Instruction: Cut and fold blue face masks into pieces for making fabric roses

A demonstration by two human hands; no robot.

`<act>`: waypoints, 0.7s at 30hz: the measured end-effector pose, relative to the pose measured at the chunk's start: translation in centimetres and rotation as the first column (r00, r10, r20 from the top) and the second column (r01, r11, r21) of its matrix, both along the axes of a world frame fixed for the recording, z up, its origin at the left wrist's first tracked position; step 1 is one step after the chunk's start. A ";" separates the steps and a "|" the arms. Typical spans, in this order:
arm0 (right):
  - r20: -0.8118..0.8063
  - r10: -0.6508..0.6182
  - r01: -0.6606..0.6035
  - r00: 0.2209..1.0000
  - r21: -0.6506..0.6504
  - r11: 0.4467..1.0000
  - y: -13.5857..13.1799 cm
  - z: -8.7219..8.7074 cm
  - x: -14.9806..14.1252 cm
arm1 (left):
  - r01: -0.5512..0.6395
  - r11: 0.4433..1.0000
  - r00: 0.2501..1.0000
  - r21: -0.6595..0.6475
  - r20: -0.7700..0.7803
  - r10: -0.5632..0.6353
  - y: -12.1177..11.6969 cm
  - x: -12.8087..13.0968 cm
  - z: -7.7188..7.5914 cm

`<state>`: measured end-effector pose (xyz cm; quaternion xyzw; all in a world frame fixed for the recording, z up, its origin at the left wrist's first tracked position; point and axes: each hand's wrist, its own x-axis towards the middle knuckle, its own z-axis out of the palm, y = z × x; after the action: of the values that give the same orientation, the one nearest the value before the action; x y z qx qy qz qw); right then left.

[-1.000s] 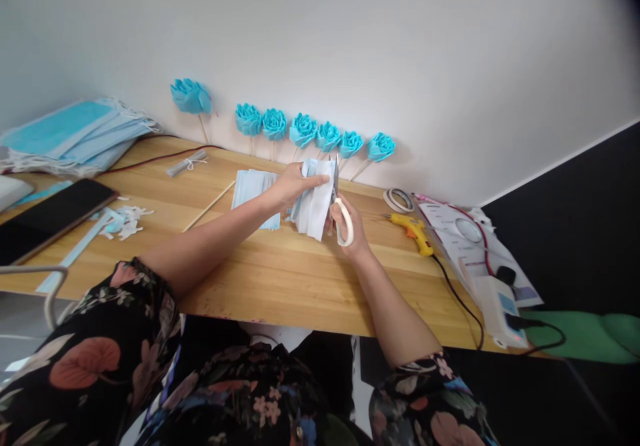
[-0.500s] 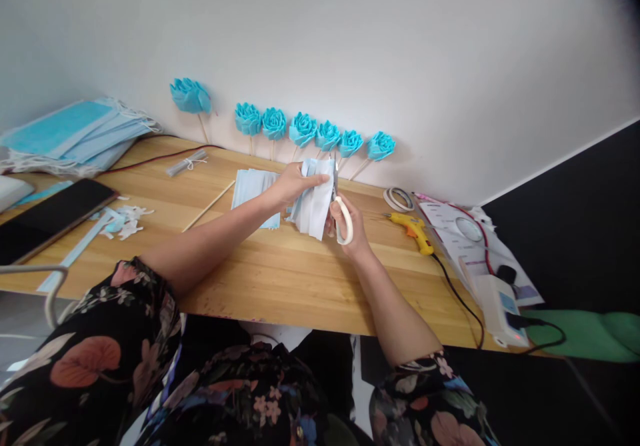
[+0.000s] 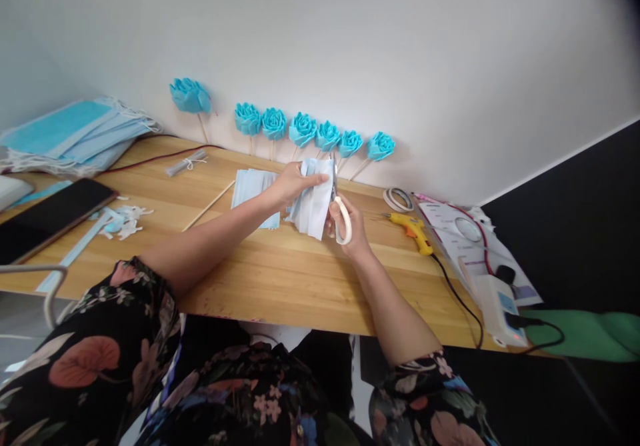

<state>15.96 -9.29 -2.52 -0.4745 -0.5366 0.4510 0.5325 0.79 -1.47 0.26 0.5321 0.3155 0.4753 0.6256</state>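
Here the left hand has its fingers closed on the pleated sheet, thumb pressed flat on top, holding it up over the table just beside the flat stack. And the right hand grips the scissors by their white handles, fingers curled round, blades pointing away from the body right along the sheet's right edge! Behind them blue flowers on sticks line the wall, while the yellow glue gun lies over to the right.
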 end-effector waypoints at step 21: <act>-0.039 -0.050 0.048 0.998 -0.059 0.997 0.2 0.3 -0.4 | 0.011 1.000 1.000 0.013 -0.021 -0.010 0.3 -0.2 0.2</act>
<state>15.53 -9.12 -2.26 -0.4935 -0.5006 0.4627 0.5401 0.56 -1.19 0.44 0.5428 0.3162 0.4685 0.6213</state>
